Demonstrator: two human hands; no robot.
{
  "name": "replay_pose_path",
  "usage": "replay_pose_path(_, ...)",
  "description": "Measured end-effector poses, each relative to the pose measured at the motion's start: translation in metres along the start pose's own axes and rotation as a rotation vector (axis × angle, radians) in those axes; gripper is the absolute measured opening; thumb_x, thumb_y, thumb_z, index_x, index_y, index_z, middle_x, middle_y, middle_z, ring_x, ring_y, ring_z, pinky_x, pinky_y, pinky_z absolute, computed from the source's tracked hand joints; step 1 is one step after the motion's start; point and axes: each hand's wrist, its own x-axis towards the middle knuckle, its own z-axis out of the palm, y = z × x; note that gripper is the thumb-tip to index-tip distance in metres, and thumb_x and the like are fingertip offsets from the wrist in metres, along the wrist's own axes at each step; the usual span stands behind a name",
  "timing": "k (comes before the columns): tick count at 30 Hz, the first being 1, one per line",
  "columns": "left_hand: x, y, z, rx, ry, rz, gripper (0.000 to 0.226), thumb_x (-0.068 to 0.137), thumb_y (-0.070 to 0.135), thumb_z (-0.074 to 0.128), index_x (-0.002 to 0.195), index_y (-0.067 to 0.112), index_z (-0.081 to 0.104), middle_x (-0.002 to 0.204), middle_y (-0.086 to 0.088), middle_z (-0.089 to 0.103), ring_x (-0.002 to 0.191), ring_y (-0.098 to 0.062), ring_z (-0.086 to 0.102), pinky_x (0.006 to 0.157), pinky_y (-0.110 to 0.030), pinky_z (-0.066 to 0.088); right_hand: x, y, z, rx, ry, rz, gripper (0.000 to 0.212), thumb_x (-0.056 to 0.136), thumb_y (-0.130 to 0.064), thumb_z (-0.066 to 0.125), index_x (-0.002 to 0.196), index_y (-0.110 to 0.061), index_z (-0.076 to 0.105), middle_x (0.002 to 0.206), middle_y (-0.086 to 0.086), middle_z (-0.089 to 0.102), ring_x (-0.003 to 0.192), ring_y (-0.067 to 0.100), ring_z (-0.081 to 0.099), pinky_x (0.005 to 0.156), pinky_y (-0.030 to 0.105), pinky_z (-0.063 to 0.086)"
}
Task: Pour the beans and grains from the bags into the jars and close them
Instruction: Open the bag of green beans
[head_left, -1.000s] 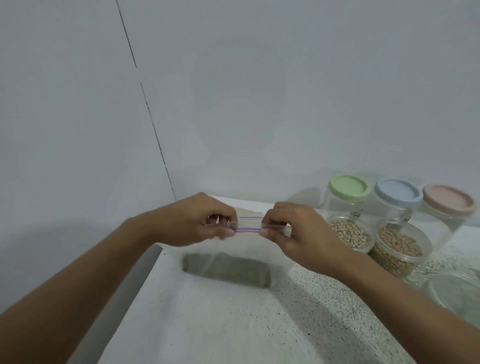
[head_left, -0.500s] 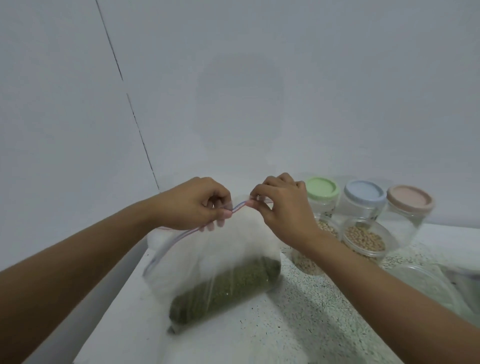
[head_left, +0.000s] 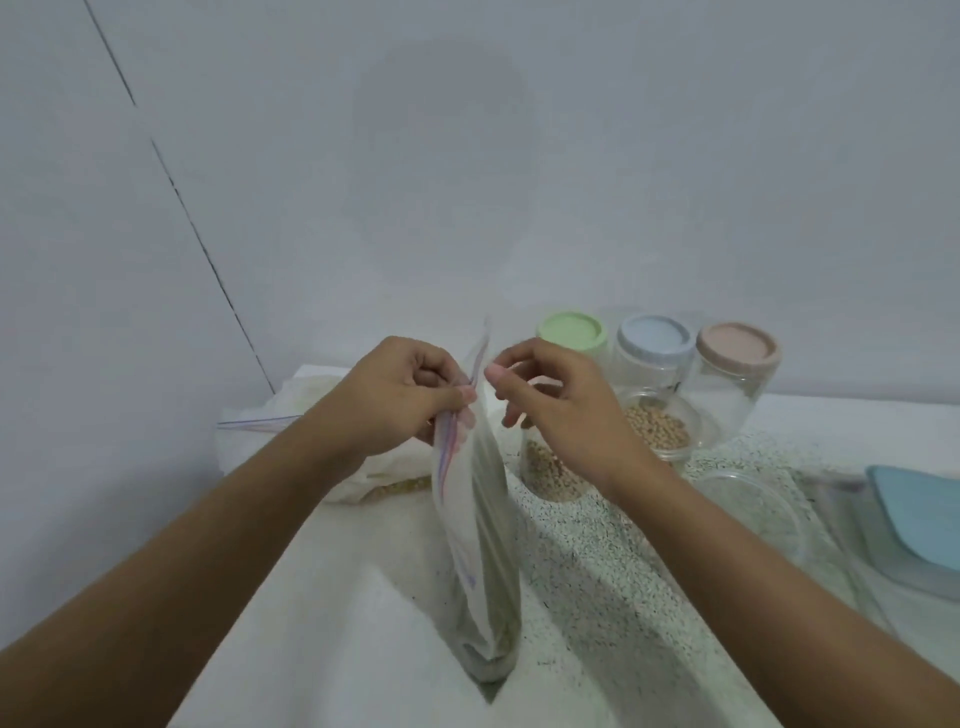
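White speckled desk (head_left: 322, 623) against a pale wall (head_left: 519, 156); zip bag (head_left: 480, 545) upright, edge-on to the camera, bottom end down at the desk surface, green grain settled low inside, coloured zip strip running up its left edge. Second bag (head_left: 291, 415) lies slumped behind and left of the zip bag, partly hidden by the left forearm. Flat tub (head_left: 919, 519) with a blue lid well right of the zip bag, cut by the frame edge. Empty jar (head_left: 753, 514), lidless, between the zip bag and that tub. Near bean jar (head_left: 545, 473) just right of the zip bag, half hidden by the right wrist; far bean jar (head_left: 657, 426) further right and back; both open, pale beans inside. Behind and right of the zip bag, a row of closed jars: green-lidded jar (head_left: 571, 332), blue-lidded jar (head_left: 655, 338), pink-lidded jar (head_left: 737, 345).

Left hand (head_left: 400, 395) curled, thumb and fingers pinching the zip strip near the top. Right hand (head_left: 561, 400) just right of the bag's top, fingers curled, thumb and forefinger drawn close; contact with the zip bag cannot be told.
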Motion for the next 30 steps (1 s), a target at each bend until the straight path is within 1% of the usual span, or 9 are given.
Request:
replay_pose_path(2, -0.001, -0.004, 0.015, -0.098, 0.031, -0.011, 0.012, 0.095, 0.002, 0.067, 0.092, -0.01, 0.068, 0.081, -0.021, 0.074, 0.066, -0.025, 0.07, 0.06, -0.032, 0.06, -0.008, 0.001, -0.002, 0.175, -0.067, 0.117, 0.019, 0.098, -0.025, 0.068, 0.104, -0.007, 0.07, 0.087, 0.014, 0.067, 0.068, 0.023, 0.067, 0.069, 0.038, 0.055)
replay_pose_path(6, -0.005, -0.015, 0.036, -0.281, 0.053, -0.053, 0.013, 0.096, 0.006, 0.064, 0.085, -0.001, 0.067, 0.086, -0.028, 0.071, 0.076, -0.032, 0.064, 0.071, -0.042, 0.053, -0.018, 0.01, -0.004, 0.319, -0.043, 0.189, 0.017, 0.096, -0.017, 0.07, 0.106, -0.003, 0.068, 0.083, 0.013, 0.063, 0.067, 0.022, 0.065, 0.065, 0.037, 0.058)
replay_pose_path(11, -0.009, -0.029, 0.05, -0.319, -0.006, -0.084, 0.021, 0.1, 0.012, 0.061, 0.086, 0.002, 0.074, 0.087, -0.02, 0.072, 0.08, -0.031, 0.068, 0.064, -0.028, 0.057, -0.029, 0.026, -0.007, 0.278, -0.032, 0.204, 0.014, 0.095, -0.016, 0.071, 0.106, -0.007, 0.07, 0.074, 0.002, 0.062, 0.068, 0.018, 0.067, 0.065, 0.032, 0.059)
replay_pose_path(13, -0.008, -0.034, 0.051, -0.329, -0.042, -0.092, 0.024, 0.1, 0.014, 0.059, 0.089, 0.002, 0.076, 0.086, -0.017, 0.072, 0.08, -0.03, 0.072, 0.067, -0.029, 0.058, -0.034, 0.03, -0.008, 0.247, -0.045, 0.198, 0.015, 0.093, -0.016, 0.074, 0.107, -0.01, 0.071, 0.078, 0.005, 0.062, 0.07, 0.02, 0.068, 0.069, 0.037, 0.062)
replay_pose_path(17, -0.008, -0.04, 0.051, -0.377, -0.116, -0.116, 0.035, 0.101, 0.015, 0.056, 0.073, 0.013, 0.076, 0.071, -0.006, 0.069, 0.063, -0.016, 0.069, 0.061, -0.023, 0.055, -0.036, 0.035, -0.01, 0.146, -0.079, 0.182, 0.016, 0.091, -0.017, 0.076, 0.106, -0.013, 0.071, 0.083, 0.01, 0.062, 0.075, 0.028, 0.067, 0.076, 0.052, 0.062)
replay_pose_path(21, -0.004, -0.05, 0.047, -0.348, -0.139, -0.075, 0.023, 0.093, 0.024, 0.065, 0.09, 0.005, 0.077, 0.088, -0.018, 0.074, 0.08, -0.025, 0.072, 0.071, -0.031, 0.058, -0.037, 0.037, -0.013, 0.088, -0.089, 0.141, 0.021, 0.085, -0.02, 0.083, 0.103, -0.016, 0.074, 0.082, 0.009, 0.07, 0.079, 0.037, 0.072, 0.075, 0.054, 0.062)
replay_pose_path(25, -0.006, -0.052, 0.048, -0.26, -0.196, -0.032, 0.026, 0.094, 0.026, 0.066, 0.084, 0.003, 0.072, 0.076, -0.011, 0.067, 0.07, -0.017, 0.063, 0.064, -0.025, 0.054, -0.039, 0.04, -0.013, -0.001, -0.081, 0.111, 0.027, 0.072, -0.029, 0.093, 0.093, -0.017, 0.08, 0.076, 0.007, 0.074, 0.074, 0.034, 0.071, 0.074, 0.054, 0.06)
replay_pose_path(28, -0.009, -0.055, 0.052, -0.226, -0.215, 0.0, 0.03, 0.098, 0.025, 0.062, 0.087, -0.002, 0.068, 0.07, -0.006, 0.062, 0.062, -0.014, 0.056, 0.057, -0.023, 0.047, -0.04, 0.043, -0.013, 0.032, -0.074, 0.117, 0.019, 0.071, -0.023, 0.092, 0.084, -0.013, 0.082, 0.074, 0.015, 0.073, 0.067, 0.038, 0.067, 0.071, 0.058, 0.059)
replay_pose_path(30, -0.01, -0.057, 0.055, -0.19, -0.192, 0.031, 0.032, 0.098, 0.026, 0.061, 0.088, -0.004, 0.066, 0.066, -0.006, 0.057, 0.057, -0.014, 0.05, 0.052, -0.023, 0.039, -0.041, 0.045, -0.013, 0.05, -0.088, 0.114, 0.015, 0.074, -0.019, 0.091, 0.083, -0.012, 0.082, 0.074, 0.022, 0.071, 0.062, 0.03, 0.061, 0.068, 0.057, 0.056)
